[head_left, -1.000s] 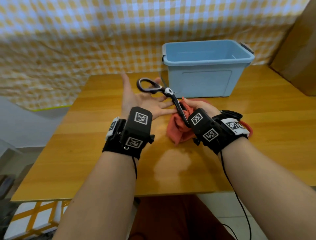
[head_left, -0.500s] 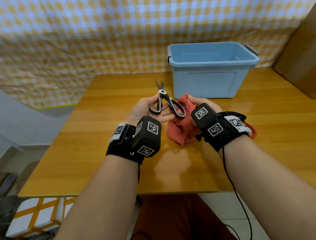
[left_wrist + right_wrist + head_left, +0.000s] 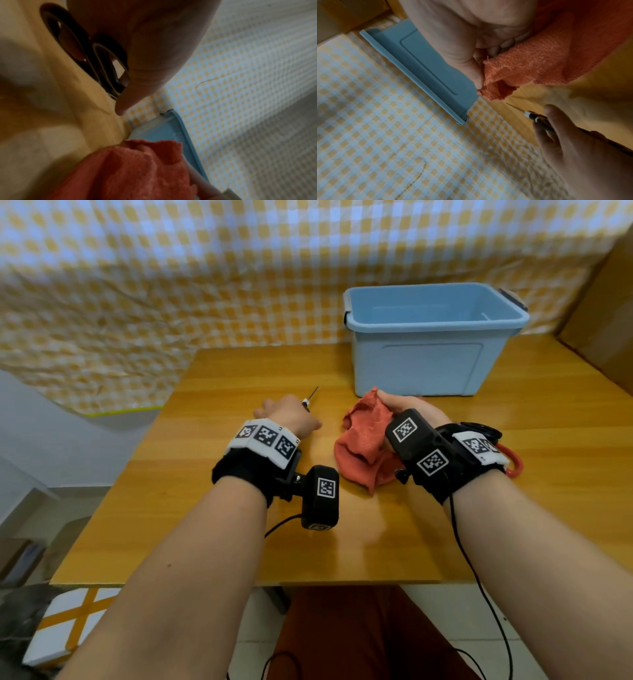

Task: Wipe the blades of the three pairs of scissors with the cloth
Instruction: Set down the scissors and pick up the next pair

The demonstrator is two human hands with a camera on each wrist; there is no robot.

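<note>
Black-handled scissors lie low on the wooden table, blades closed and pointing away from me. My left hand covers them palm down; thumb and fingers hold the black handles, and only the blade tip and white pivot stick out. My right hand grips a bunched orange-red cloth just right of the scissors, resting on the table in front of the bin. The cloth is pinched between thumb and fingers and is apart from the blades.
A light blue plastic bin stands behind the right hand, with nothing visible inside it. A red loop peeks out behind my right wrist. A cardboard box stands at the far right. Checked fabric hangs behind the table.
The left hand, which held the scissors up in its palm beside the cloth, has turned palm down and brought them to the table on the left. The right hand has kept the cloth.
</note>
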